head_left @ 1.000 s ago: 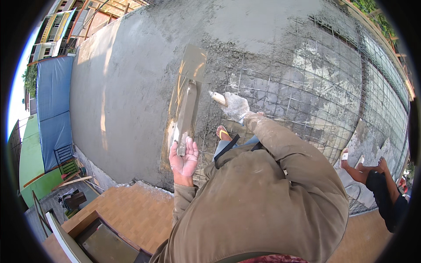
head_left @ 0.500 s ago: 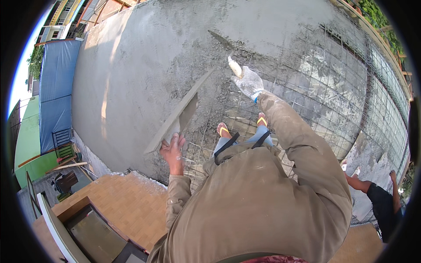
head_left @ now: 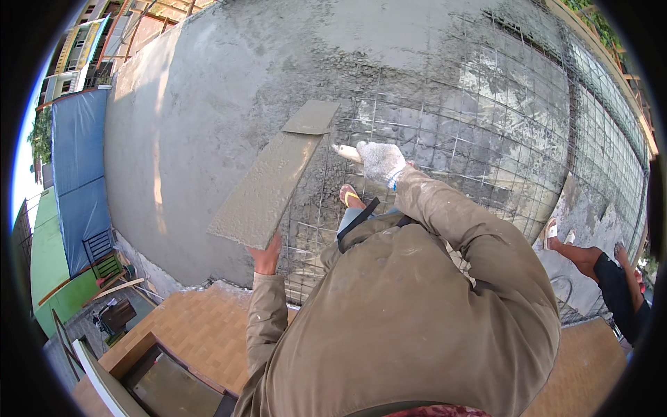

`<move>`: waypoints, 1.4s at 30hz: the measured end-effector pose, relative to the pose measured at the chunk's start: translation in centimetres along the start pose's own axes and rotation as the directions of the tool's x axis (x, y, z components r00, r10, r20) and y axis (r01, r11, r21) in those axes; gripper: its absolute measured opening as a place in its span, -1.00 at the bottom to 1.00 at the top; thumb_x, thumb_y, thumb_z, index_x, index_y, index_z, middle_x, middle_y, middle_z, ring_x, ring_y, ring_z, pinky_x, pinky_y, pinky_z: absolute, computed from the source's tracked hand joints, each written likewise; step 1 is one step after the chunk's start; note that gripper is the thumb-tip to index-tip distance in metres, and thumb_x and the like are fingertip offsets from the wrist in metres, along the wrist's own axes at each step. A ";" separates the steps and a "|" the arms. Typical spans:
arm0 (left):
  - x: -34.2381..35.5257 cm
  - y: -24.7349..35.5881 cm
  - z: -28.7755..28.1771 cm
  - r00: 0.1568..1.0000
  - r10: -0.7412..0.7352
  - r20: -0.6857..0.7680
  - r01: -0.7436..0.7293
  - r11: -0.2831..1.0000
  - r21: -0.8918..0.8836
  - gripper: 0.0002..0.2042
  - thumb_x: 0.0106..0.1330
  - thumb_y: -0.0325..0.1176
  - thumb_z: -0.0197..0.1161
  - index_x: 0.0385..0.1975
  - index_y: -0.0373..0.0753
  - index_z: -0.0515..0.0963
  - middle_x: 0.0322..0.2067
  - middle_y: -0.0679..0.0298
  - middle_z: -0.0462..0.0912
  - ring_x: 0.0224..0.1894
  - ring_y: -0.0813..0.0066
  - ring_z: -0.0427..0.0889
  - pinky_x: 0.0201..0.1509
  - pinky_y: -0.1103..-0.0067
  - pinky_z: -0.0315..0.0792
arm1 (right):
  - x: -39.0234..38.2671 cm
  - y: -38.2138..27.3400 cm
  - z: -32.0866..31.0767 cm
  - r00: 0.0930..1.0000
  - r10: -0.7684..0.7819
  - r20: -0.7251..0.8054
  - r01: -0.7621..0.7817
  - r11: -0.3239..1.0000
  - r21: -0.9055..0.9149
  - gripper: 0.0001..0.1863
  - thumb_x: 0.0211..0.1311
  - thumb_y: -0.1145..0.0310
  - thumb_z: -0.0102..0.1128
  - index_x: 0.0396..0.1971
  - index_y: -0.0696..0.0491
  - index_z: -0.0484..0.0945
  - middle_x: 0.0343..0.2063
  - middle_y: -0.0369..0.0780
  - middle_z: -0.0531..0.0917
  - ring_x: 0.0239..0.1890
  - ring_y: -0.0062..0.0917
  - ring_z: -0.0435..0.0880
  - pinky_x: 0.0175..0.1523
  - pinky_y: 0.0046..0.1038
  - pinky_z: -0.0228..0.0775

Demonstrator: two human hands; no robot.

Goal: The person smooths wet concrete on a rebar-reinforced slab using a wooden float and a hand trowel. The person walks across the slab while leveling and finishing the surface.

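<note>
My left hand [head_left: 267, 256] holds a long flat board [head_left: 260, 187] coated with wet cement by its near end. Most of the fingers are hidden behind it. The board slants up from lower left toward the middle, its broad face visible. In a white knit glove, my right hand [head_left: 382, 162] is closed round the pale handle of a trowel [head_left: 311, 117]. The cement-smeared blade overlaps the board's far end. Wet grey concrete [head_left: 208, 125] spreads to the left and far side. Wire mesh [head_left: 445, 139] shows on the right and around my feet.
A sandalled foot [head_left: 351, 194] of mine stands among the mesh. At right, another person's leg [head_left: 580, 257] is on a grey slab. Tan tiled flooring [head_left: 201, 320] borders the concrete at lower left. A blue sheet [head_left: 80, 167] hangs along the left side.
The board has turned from nearly edge-on to show its broad face. My right hand has moved back and left, bringing the trowel blade from the concrete to the board's far end.
</note>
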State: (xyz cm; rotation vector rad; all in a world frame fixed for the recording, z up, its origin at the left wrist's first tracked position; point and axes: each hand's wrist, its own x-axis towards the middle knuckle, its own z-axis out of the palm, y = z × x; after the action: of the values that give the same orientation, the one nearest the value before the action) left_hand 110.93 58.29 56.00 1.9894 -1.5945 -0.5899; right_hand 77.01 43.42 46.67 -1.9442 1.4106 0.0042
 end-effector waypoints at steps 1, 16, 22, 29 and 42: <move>-0.5 -0.4 -1.1 0.997 -0.002 0.081 0.001 1.000 0.020 -0.59 0.28 -0.35 0.34 0.08 -0.39 0.49 0.00 0.09 0.61 0.02 0.29 0.57 0.16 0.37 0.40 | 2.3 1.5 0.0 0.999 0.045 -0.024 -0.046 0.999 -0.009 -0.70 0.24 0.18 0.19 -0.16 0.06 0.52 -0.30 -0.07 0.72 -0.20 -0.13 0.74 -0.13 -0.11 0.55; 7.8 0.1 -0.4 0.965 0.001 0.262 0.005 1.000 -0.022 -0.39 0.37 -0.11 0.24 0.31 -0.33 0.28 0.27 -0.02 0.37 0.24 0.24 0.40 0.34 0.37 0.30 | -4.5 -5.6 -5.1 0.953 -0.269 -0.143 0.279 0.958 0.060 -0.65 0.15 0.08 0.31 -0.24 0.01 0.52 -0.38 -0.16 0.65 -0.28 -0.22 0.73 -0.21 -0.17 0.56; 4.4 -0.4 -5.5 0.910 0.167 0.378 -0.234 0.962 0.138 -0.43 0.31 -0.22 0.26 0.27 -0.34 0.34 0.24 -0.05 0.43 0.20 0.17 0.47 0.25 0.38 0.40 | 4.0 4.6 -2.7 0.975 0.220 -0.015 -0.216 0.968 0.128 -0.62 0.24 0.18 0.19 -0.02 0.06 0.54 -0.21 -0.06 0.73 -0.12 -0.15 0.74 -0.07 -0.11 0.55; 8.8 4.1 -7.0 0.672 0.472 0.571 -0.607 0.793 0.060 -0.47 0.24 -0.34 0.29 0.22 -0.34 0.40 0.20 -0.09 0.49 0.15 0.08 0.56 0.14 0.39 0.52 | 2.1 5.4 -7.7 0.968 0.173 -0.182 -0.153 0.981 0.121 -0.60 0.23 0.06 0.23 -0.07 0.03 0.53 -0.26 -0.07 0.71 -0.16 -0.14 0.72 -0.10 -0.12 0.52; 12.1 9.6 -6.7 0.465 0.639 0.612 -0.880 0.405 0.246 -0.47 0.11 -0.45 0.31 0.14 -0.42 0.44 0.08 -0.07 0.60 0.06 0.07 0.65 0.02 0.35 0.60 | -1.0 0.3 -9.7 0.975 -0.214 -0.059 0.206 0.972 -0.113 -0.70 0.12 0.19 0.27 -0.19 0.02 0.56 -0.25 -0.15 0.71 -0.19 -0.22 0.74 -0.12 -0.17 0.56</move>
State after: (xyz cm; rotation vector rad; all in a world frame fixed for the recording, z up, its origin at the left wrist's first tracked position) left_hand 110.52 45.60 67.07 1.0914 -2.9832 -0.1602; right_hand 72.52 38.93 54.02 -2.1934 1.2645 -0.0904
